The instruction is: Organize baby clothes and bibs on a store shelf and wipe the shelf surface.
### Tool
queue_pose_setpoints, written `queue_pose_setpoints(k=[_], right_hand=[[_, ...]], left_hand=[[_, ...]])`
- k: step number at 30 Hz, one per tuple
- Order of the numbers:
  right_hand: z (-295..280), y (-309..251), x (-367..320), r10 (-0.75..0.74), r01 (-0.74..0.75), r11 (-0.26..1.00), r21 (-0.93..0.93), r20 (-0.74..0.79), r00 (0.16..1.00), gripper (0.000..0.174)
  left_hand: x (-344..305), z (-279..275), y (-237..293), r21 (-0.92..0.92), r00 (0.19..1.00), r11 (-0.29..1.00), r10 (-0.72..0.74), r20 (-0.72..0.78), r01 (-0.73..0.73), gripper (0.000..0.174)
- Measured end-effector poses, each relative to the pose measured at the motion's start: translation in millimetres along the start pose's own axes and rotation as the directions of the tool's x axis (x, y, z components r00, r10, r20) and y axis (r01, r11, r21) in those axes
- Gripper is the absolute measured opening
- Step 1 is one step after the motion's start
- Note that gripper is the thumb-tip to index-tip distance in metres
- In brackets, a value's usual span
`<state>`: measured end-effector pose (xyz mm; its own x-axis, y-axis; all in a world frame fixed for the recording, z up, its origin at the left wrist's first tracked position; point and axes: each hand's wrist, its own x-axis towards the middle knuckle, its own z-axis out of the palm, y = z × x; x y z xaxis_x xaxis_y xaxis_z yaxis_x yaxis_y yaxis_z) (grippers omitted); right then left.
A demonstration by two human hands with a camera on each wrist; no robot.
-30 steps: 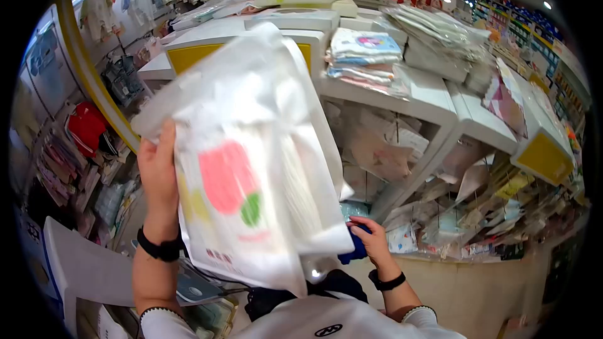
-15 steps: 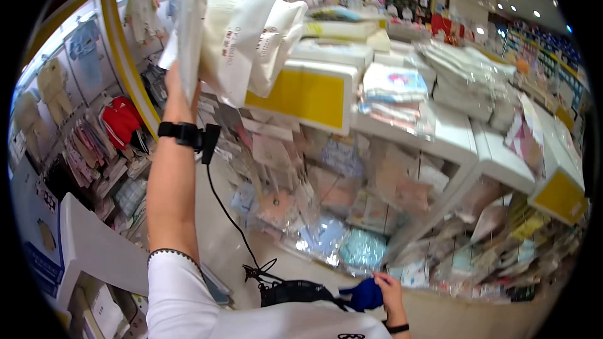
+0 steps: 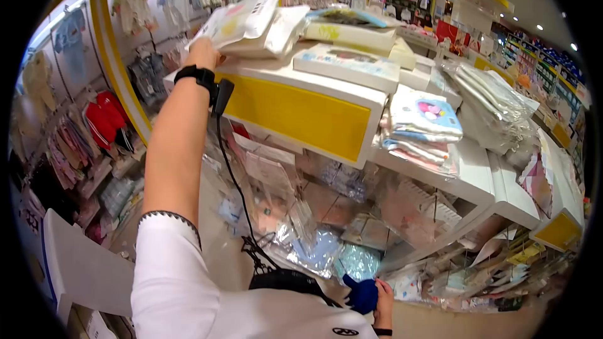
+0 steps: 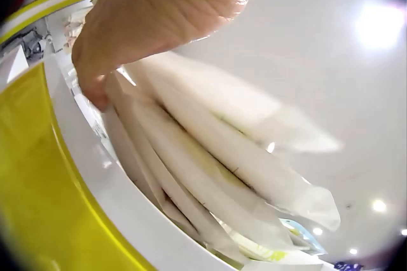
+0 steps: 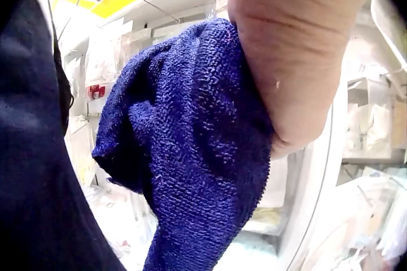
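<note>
My left hand [image 3: 204, 53] is stretched out to the top of the display shelf, gripping the near end of white packages [image 3: 242, 22]. The uppermost bears a coloured print and tilts over the ones beneath. In the left wrist view, my left hand [image 4: 152, 20] arches over the end of the stacked white pouches [image 4: 197, 137], with fingertips curled down at its edge. Low by my body, my right hand [image 3: 383, 304] holds a bunched dark blue terry cloth [image 3: 362, 295]. The cloth [image 5: 197, 137] hangs down from the right hand [image 5: 292, 61] in its wrist view.
Flat boxes [image 3: 345, 66] lie right of the packages on the shelf top. Further right are folded baby clothes [image 3: 424, 113] and plastic-wrapped packs [image 3: 490, 97]. Below the yellow panel [image 3: 292, 113] hang bagged goods. A black cable [image 3: 235, 179] runs from the left wrist.
My left hand has swung the white packages from close before me, forward onto the shelf top, where they went from upright to lying. My right hand keeps the blue cloth low.
</note>
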<state>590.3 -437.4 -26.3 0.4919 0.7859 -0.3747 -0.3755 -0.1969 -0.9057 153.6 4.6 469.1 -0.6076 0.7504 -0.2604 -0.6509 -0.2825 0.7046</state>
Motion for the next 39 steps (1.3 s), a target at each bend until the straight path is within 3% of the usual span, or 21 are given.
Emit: queue_pose_setpoints(k=[2, 4, 5, 7, 12, 16, 19, 20, 23, 27, 29, 30, 33, 35, 36, 37, 38, 39], right_hand=[[29.5, -2.4, -3.9, 0.035, -0.036, 0.998, 0.042, 0.016, 0.999, 0.016], [56.6, 3.3, -3.6, 0.049, -0.053, 0.996, 0.075, 0.056, 0.997, 0.017], [69.6, 4.2, -2.2, 0.061, -0.065, 0.995, 0.069, 0.055, 0.997, 0.017], [91.6, 3.6, 0.4, 0.088, -0.091, 0.994, 0.057, 0.052, 0.995, 0.017], [133.9, 1.3, 8.9, 0.06, -0.058, 0.998, -0.023, 0.1, 0.993, 0.019], [155.6, 4.9, 11.8, 0.071, -0.07, 0.997, -0.012, 0.102, 0.992, 0.019], [163.8, 9.4, 9.1, 0.043, -0.044, 0.999, 0.008, 0.091, 0.995, 0.019], [163.0, 11.6, 6.7, 0.049, -0.051, 0.998, 0.024, 0.085, 0.995, 0.018], [158.0, 21.5, 2.0, 0.053, -0.057, 0.996, 0.071, 0.064, 0.997, 0.017], [145.8, 25.1, -12.0, 0.102, -0.102, 0.991, 0.083, -0.006, 0.995, 0.016], [140.3, 28.1, -10.5, 0.118, -0.114, 0.989, 0.095, -0.043, 0.992, 0.016], [134.9, 30.7, -9.3, 0.118, -0.115, 0.988, 0.102, -0.027, 0.993, 0.016], [125.6, 30.2, -13.7, 0.042, -0.041, 0.999, 0.011, -0.105, 0.994, 0.017], [116.8, 39.2, -12.4, 0.045, -0.026, 0.992, 0.125, -0.152, 0.987, 0.018], [108.0, 48.0, -9.4, 0.051, -0.022, 0.984, 0.179, -0.157, 0.986, 0.019], [104.3, 50.1, -9.9, 0.021, 0.016, 0.974, 0.227, -0.161, 0.987, 0.02], [105.4, 44.5, -13.7, 0.091, -0.025, 0.958, 0.284, -0.221, 0.971, 0.02], [108.6, 35.5, -16.6, 0.145, -0.051, 0.941, 0.334, -0.262, 0.954, 0.02]], left_hand=[[20.0, 7.1, -6.8, 0.174, 0.998, 0.985, 0.009, 0.07, -0.021, 0.06], [75.7, 15.4, -15.4, 0.368, 0.978, 0.913, 0.123, 0.169, -0.179, 0.093], [86.3, 16.3, -15.7, 0.472, 0.961, 0.84, 0.204, 0.185, -0.269, 0.106], [42.5, 8.5, -22.4, 0.72, 0.871, 0.552, 0.466, 0.153, -0.422, 0.117], [18.2, 10.6, -18.8, 0.565, 0.617, 0.312, 0.612, 0.495, -0.763, 0.103], [-0.5, 19.2, -30.0, 0.277, 0.273, 0.071, 0.515, 0.813, -0.958, 0.094], [0.5, 29.4, -33.7, 0.479, 0.38, -0.142, 0.435, 0.816, -0.866, 0.076], [1.7, 29.9, -34.9, 0.482, 0.337, -0.182, 0.51, 0.792, -0.857, 0.073], [2.2, 11.7, -28.6, 0.19, 0.029, -0.203, 0.606, 0.795, -0.961, 0.072], [32.9, 8.5, -38.1, 0.025, -0.015, -0.079, 0.468, 0.884, -0.997, 0.059], [32.6, 0.6, -36.3, -0.014, -0.03, -0.035, 0.497, 0.867, -0.999, 0.056], [17.1, -7.5, -34.6, -0.058, -0.057, -0.016, 0.564, 0.824, -0.998, 0.045], [-47.7, -50.0, -41.1, -0.326, -0.157, 0.12, 0.69, 0.707, -0.938, 0.025], [-97.9, -94.0, -70.8, -0.502, -0.122, 0.379, 0.692, 0.711, -0.777, 0.025], [-109.7, -121.8, -89.6, -0.481, -0.147, 0.434, 0.607, 0.781, -0.762, 0.024], [-118.6, -143.9, -111.1, -0.556, -0.278, 0.535, 0.514, 0.812, -0.636, 0.022], [-123.0, -173.3, -136.4, -0.454, -0.339, 0.64, 0.303, 0.891, -0.619, 0.018], [-135.0, -197.6, -159.1, -0.281, -0.345, 0.78, 0.089, 0.934, -0.559, 0.015]])
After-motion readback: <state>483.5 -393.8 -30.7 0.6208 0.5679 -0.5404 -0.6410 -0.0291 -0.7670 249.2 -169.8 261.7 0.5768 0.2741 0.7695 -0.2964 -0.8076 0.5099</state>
